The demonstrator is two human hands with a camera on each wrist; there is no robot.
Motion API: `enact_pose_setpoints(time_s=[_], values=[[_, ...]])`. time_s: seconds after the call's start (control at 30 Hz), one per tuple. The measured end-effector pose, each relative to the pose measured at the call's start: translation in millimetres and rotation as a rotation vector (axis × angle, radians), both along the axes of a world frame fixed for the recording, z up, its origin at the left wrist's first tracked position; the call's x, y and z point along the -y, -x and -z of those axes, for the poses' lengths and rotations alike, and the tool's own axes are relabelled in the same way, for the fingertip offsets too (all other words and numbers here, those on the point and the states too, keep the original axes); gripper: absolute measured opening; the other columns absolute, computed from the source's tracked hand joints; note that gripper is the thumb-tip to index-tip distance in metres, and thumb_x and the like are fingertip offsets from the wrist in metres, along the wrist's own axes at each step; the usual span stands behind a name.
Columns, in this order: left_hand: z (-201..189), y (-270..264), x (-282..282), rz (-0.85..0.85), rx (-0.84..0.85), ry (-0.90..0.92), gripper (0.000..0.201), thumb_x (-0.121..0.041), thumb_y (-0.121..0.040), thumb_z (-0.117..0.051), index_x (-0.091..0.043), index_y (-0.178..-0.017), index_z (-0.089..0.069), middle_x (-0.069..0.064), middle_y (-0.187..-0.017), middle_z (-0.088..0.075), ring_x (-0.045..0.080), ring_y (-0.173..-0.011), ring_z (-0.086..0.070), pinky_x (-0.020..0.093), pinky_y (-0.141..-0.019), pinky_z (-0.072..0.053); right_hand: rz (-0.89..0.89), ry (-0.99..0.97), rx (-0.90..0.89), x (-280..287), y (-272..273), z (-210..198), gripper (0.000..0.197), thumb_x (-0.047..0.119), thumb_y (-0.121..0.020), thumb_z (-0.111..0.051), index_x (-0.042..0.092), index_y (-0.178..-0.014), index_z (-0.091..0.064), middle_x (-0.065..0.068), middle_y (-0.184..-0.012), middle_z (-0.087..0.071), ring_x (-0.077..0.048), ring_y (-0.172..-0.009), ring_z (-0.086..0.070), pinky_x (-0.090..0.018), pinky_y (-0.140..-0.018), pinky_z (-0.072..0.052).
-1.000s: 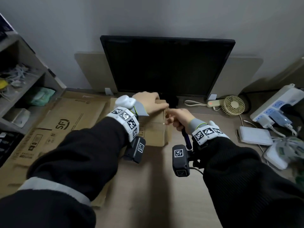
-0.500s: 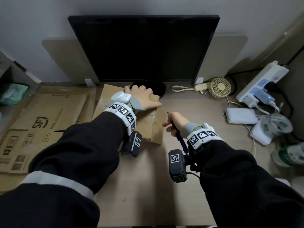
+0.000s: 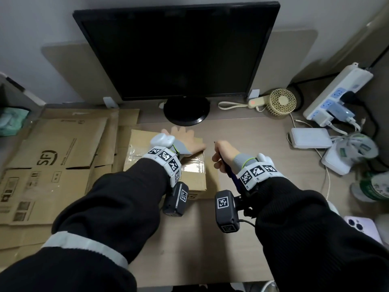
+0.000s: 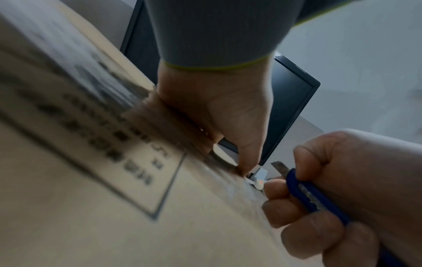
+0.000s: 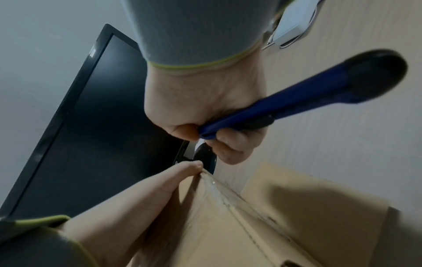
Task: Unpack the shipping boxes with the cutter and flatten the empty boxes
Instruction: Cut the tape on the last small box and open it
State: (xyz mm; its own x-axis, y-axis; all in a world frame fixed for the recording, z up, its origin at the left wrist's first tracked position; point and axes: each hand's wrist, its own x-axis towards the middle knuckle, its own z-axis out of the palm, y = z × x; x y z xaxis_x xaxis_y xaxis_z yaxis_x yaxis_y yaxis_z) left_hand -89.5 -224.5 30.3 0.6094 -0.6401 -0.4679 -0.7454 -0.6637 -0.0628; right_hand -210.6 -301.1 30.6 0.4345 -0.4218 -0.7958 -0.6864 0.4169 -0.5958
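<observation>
A taped brown shipping box stands on the desk in front of the monitor. My left hand lies flat on the box's top, fingers straight, thumb at the right edge; the left wrist view shows the left hand pressing on the box. My right hand hovers just right of the box, fist gripped round a blue cutter. In the wrist views the cutter has its short blade out, and the blade is clear of the cardboard.
Flattened cardboard boxes are stacked at the left. A black monitor stands behind the box. At the right lie a small fan, a power strip, white chargers with cables, a bottle and a phone.
The box and both hands have come nearer to me, away from the monitor's base. My right hand has drawn the cutter off the box's far corner to its right side.
</observation>
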Motion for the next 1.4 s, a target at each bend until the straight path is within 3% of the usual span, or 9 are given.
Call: enact_pose_setpoints(time_s=[0.13, 0.33, 0.5, 0.57, 0.67, 0.8, 1.0, 1.17, 1.4], values=[[14.9, 4.7, 2.8, 0.02, 0.027, 0.006, 0.051, -0.052, -0.089, -0.028, -0.024, -0.124, -0.052, 0.004, -0.128, -0.05, 0.026, -0.121, -0.039, 0.05, -0.096, -0.024, 0.066, -0.014, -0.032, 0.8, 7.1, 11.3, 0.019, 0.022, -0.088, -0.035, 0.012, -0.072, -0.036, -0.005, -0.067, -0.044, -0.019, -0.049, -0.042, -0.02, -0.048, -0.038], [10.9, -3.9, 10.9, 0.033, -0.065, 0.019, 0.04, -0.045, -0.087, -0.035, -0.023, -0.109, -0.06, 0.004, -0.114, -0.058, 0.029, -0.11, -0.046, 0.052, -0.097, -0.024, 0.008, -0.032, -0.119, 2.9, 15.6, 18.7, 0.014, 0.019, -0.085, -0.033, 0.016, -0.073, -0.028, -0.002, -0.063, -0.037, -0.013, -0.046, -0.022, -0.01, -0.035, -0.015], [13.7, -1.2, 11.0, 0.021, -0.062, -0.008, 0.041, -0.048, -0.087, -0.033, -0.026, -0.11, -0.059, 0.003, -0.11, -0.06, 0.028, -0.109, -0.046, 0.053, -0.098, -0.023, -0.024, -0.006, -0.069, -2.8, 7.5, 26.9, 0.018, 0.015, -0.088, -0.031, 0.014, -0.069, -0.029, -0.004, -0.066, -0.033, -0.016, -0.049, -0.024, -0.016, -0.04, -0.019], [13.5, 1.1, 10.4, -0.004, -0.054, -0.016, 0.041, -0.054, -0.082, -0.037, -0.027, -0.104, -0.058, 0.002, -0.1, -0.059, 0.027, -0.104, -0.043, 0.053, -0.097, -0.023, -0.036, 0.037, -0.059, -3.0, 4.1, 28.9, 0.021, 0.013, -0.089, -0.03, 0.01, -0.069, -0.034, -0.008, -0.065, -0.034, -0.017, -0.048, -0.027, -0.024, -0.046, -0.02], [12.9, 8.0, 11.5, -0.043, -0.018, -0.031, 0.043, -0.062, -0.074, -0.041, -0.029, -0.098, -0.056, 0.001, -0.086, -0.052, 0.025, -0.102, -0.041, 0.05, -0.089, -0.022, -0.042, 0.11, -0.032, 0.0, 0.7, 30.4, 0.018, 0.01, -0.092, -0.031, 0.013, -0.075, -0.036, -0.01, -0.073, -0.043, -0.018, -0.049, -0.032, -0.021, -0.043, -0.023], [14.1, 8.4, 11.7, -0.046, 0.015, -0.022, 0.045, -0.062, -0.073, -0.043, -0.027, -0.099, -0.055, 0.001, -0.09, -0.054, 0.025, -0.097, -0.039, 0.049, -0.085, -0.021, -0.031, 0.125, 0.002, 2.8, 3.3, 35.6, 0.008, 0.007, -0.088, -0.037, 0.012, -0.083, -0.039, -0.016, -0.082, -0.054, -0.018, -0.05, -0.037, -0.024, -0.047, -0.024], [11.5, 1.5, 15.0, -0.053, -0.073, -0.055, 0.044, -0.057, -0.075, -0.04, -0.026, -0.102, -0.056, 0.0, -0.098, -0.054, 0.025, -0.101, -0.035, 0.051, -0.088, -0.02, -0.078, 0.162, 0.085, 8.7, 3.9, 45.0, 0.027, -0.005, -0.086, -0.046, 0.018, -0.082, -0.033, -0.006, -0.071, -0.065, -0.022, -0.059, -0.046, -0.029, -0.05, -0.034], [7.9, 2.3, 15.4, -0.049, -0.084, -0.077, 0.044, -0.057, -0.077, -0.039, -0.029, -0.108, -0.056, -0.001, -0.096, -0.052, 0.027, -0.114, -0.041, 0.049, -0.084, -0.021, -0.095, 0.088, 0.155, 6.9, 6.5, 41.3, 0.026, -0.009, -0.092, -0.029, 0.013, -0.079, -0.035, 0.0, -0.041, -0.059, -0.015, -0.046, -0.051, -0.019, -0.042, -0.038], [9.1, 0.7, 19.0, -0.02, -0.068, -0.094, 0.04, -0.055, -0.077, -0.039, -0.031, -0.103, -0.057, 0.0, -0.096, -0.053, 0.025, -0.107, -0.041, 0.048, -0.077, -0.018, -0.14, 0.054, 0.195, 5.8, 1.0, 49.0, 0.029, -0.012, -0.09, -0.029, 0.012, -0.076, -0.038, 0.001, -0.041, -0.059, -0.007, -0.028, -0.044, -0.024, -0.043, -0.034]])
